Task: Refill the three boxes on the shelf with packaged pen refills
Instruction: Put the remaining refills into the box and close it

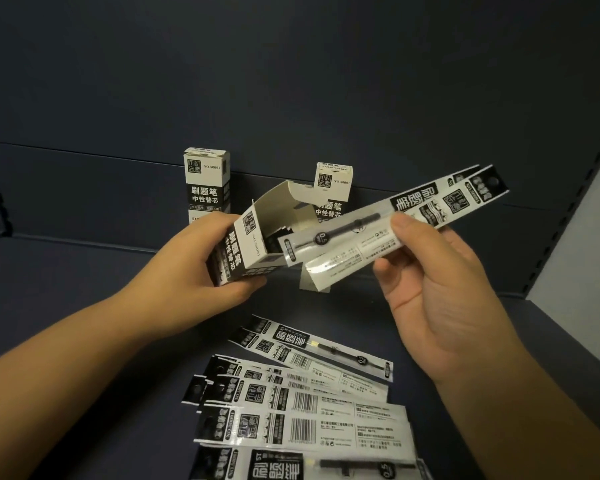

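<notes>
Packaged pen refills in long black-and-white printed plastic sleeves (388, 216) are held in the right hand (440, 289), pinched between thumb and curled fingers near the middle of their length; at least two sleeves are in this grip, slanting up to the right, their lower ends reaching the mouth of the tilted box. That black-and-white cardboard box with its top flaps open (253, 237) is grasped by the left hand (201, 265), fingers wrapped round its lower body, its opening tipped toward the right hand. Two further upright cardboard boxes of the same print stand at the back of the dark blue shelf (66, 289): the left one (207, 185) just behind the left hand, the right one (333, 192) partly hidden behind the held box and sleeves. A loose, overlapping spread of refill sleeves (298, 403) lies flat on the shelf below and between both hands, well apart from either grip.
</notes>
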A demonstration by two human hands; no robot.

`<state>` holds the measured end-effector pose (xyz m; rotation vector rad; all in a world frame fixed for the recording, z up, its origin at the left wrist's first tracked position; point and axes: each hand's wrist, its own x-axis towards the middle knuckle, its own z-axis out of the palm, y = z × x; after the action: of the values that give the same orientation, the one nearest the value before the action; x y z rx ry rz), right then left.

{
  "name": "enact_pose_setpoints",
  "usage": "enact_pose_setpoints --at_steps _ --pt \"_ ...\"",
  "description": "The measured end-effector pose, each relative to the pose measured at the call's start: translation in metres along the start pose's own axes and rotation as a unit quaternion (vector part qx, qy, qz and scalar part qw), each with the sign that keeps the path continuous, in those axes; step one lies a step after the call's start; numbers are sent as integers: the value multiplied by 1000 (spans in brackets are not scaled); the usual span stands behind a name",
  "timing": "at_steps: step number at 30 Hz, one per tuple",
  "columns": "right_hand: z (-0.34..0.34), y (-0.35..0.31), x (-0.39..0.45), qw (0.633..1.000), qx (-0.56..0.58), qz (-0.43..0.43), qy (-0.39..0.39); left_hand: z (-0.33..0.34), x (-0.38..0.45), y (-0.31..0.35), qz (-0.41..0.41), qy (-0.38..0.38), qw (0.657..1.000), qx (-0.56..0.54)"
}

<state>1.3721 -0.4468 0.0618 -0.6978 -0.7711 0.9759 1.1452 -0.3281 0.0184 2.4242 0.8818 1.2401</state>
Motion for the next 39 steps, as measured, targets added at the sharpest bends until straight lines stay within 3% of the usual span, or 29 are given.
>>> enact_pose_setpoints --at_steps 9,18,28,39 --pt "5 0 -4 997 43 -45 50 0 0 3 29 -24 999 34" --pt "8 2 -11 992 -78 -91 43 2 0 4 52 -38 996 65" --pt "5 3 -10 992 -64 -92 53 8 0 10 78 -51 992 88" --pt "-1 16 -9 956 -285 -49 -49 10 0 11 69 -38 994 71"
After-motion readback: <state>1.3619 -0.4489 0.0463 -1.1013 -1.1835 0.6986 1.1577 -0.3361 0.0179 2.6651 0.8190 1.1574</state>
